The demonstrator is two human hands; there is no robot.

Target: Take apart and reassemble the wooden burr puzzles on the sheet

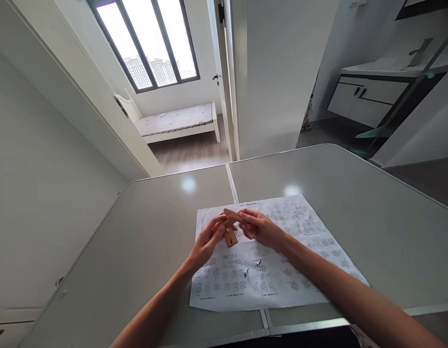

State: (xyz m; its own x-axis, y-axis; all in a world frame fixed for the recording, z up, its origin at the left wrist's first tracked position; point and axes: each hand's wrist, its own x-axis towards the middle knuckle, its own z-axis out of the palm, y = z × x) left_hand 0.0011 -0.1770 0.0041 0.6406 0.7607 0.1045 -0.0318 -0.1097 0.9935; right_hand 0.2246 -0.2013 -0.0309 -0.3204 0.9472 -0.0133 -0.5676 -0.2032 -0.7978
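Observation:
Both my hands meet above a printed instruction sheet point(300, 227) on a grey table point(147, 227). My left hand point(208, 240) pinches a small flat wooden piece point(230, 237) that hangs down from its fingertips. My right hand point(261, 228) grips a second flat wooden piece point(232, 215), held across the top of the first one. The two pieces touch where they cross. Small dark bits point(246, 272) lie on the sheet below my hands.
The table has a seam point(231, 183) running down its middle, under the sheet. Beyond the far edge is a doorway to a room with a bed point(176, 121) and a window. A vanity with a sink point(383, 72) stands at the back right.

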